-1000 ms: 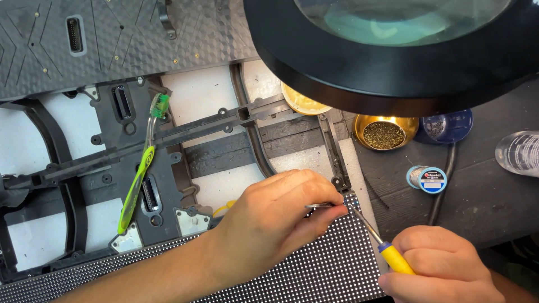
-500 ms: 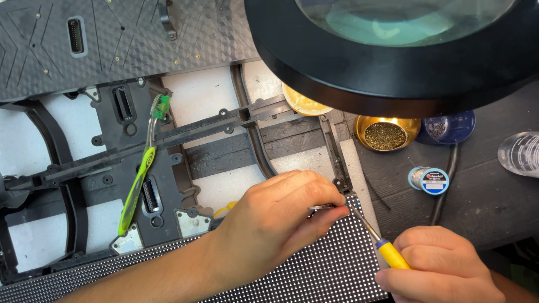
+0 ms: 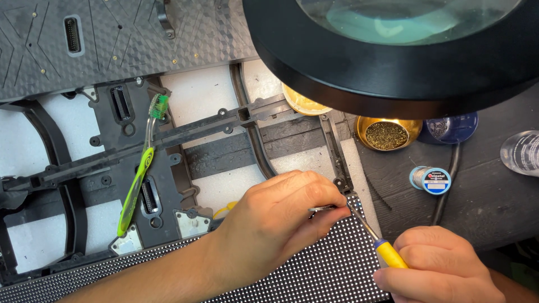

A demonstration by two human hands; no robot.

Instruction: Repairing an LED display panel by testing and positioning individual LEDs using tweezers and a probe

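**Two hands at the corner of one dotted panel**

I count two hands, one panel and one frame. My left hand lies across the black dot-matrix panel, its fingers pressed together on a small flat metal piece at the panel's upper right corner. My right hand has its fingers wrapped tight around the yellow-and-blue handle of a thin-tipped hand tool, whose metal tip reaches that same corner, just beside the metal piece.

The panel runs along the bottom edge of the view, on top of the black plastic skeleton frame. One green and lime toothbrush rests on the frame, well apart from both hands.

To the right I see one brass bowl of tip-cleaning wool, one blue round tin, one small spool of solder wire, one clear glass at the edge and one black cable.

The corner is crowded: the big black-rimmed magnifier lamp hangs above it. Free room lies between the spool and my right hand on the dark wooden desk. White foam shows through the frame's openings
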